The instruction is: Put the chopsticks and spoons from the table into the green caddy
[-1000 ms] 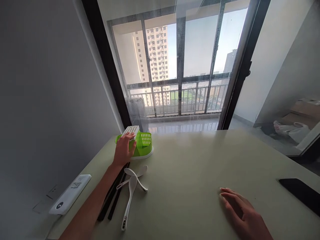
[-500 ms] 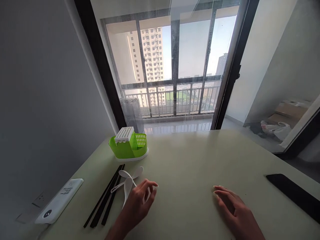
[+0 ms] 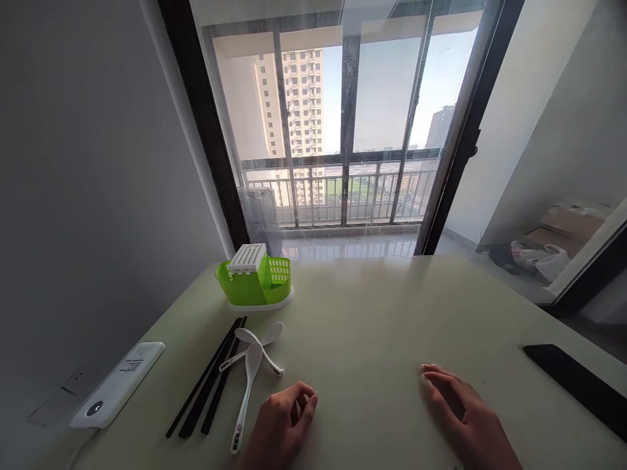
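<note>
My left hand (image 3: 284,418) is half open, fingers loosely curled, nothing visible in its hollow, just beside the three white, glossy, long-handled spoons (image 3: 253,359) lying crossed on the pale green tabletop (image 3: 367,326). My right hand (image 3: 465,411) is loosely cupped and empty, on or just above that surface; I can't tell which. Both wrists are cut off below, as is one end of a flat black object (image 3: 568,375) at right. Beyond the slim dark sticks (image 3: 208,385), a bright green plastic caddy (image 3: 247,290) has a lattice-walled compartment; its white slatted top (image 3: 248,258) hides the rest inside.
</note>
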`<state>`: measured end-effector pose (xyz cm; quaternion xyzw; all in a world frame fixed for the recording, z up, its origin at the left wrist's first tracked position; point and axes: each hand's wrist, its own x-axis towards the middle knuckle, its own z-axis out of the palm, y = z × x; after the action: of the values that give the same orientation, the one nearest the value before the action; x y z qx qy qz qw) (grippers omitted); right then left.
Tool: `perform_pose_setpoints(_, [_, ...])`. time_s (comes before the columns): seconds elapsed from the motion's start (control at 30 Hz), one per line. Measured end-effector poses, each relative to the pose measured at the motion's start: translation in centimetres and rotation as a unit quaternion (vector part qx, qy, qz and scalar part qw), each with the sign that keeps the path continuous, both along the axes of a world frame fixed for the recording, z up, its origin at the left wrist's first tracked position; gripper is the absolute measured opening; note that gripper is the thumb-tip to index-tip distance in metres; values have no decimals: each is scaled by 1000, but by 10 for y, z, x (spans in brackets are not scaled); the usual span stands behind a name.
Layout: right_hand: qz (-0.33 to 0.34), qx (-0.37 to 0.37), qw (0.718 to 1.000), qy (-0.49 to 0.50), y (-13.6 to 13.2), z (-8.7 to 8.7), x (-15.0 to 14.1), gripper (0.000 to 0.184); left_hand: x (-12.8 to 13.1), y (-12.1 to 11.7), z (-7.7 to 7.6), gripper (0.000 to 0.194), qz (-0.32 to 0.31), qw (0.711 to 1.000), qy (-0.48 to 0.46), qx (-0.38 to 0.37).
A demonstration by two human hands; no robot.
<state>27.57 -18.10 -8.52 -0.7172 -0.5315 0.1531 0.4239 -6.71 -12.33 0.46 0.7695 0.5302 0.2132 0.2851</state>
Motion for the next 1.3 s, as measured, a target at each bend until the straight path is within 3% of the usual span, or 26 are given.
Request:
perform_pose_setpoints(0.73, [6,7,1000,16,1,-5,1,39,0,-3,-1,35,7,1000,9,-6])
perform_pose_setpoints(1.3, [6,-9,1000,9,-1,-1,1,38,-2,-4,-7,31,-4,998,15,54])
